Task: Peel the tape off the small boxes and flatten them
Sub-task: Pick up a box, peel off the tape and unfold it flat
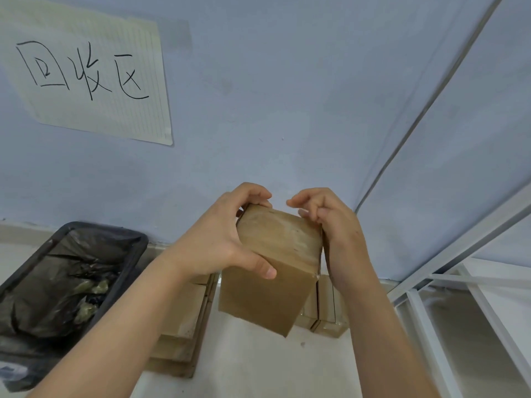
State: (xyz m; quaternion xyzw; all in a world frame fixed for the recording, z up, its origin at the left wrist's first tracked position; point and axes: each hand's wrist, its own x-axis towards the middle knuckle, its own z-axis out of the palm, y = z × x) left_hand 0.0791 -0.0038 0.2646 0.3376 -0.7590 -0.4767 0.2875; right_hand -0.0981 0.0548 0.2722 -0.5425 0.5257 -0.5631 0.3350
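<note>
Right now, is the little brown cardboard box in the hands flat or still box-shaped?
Still box-shaped. The small brown cardboard box shows a shiny taped top and full sides, gripped by the left hand.

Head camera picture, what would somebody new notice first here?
First, the two hands at centre: the left hand grips a small brown taped box held up in the air, while the right hand picks at its top far edge. Next, the paper sign with handwritten characters on the wall at upper left, and the black-lined bin on the floor at lower left.
</note>
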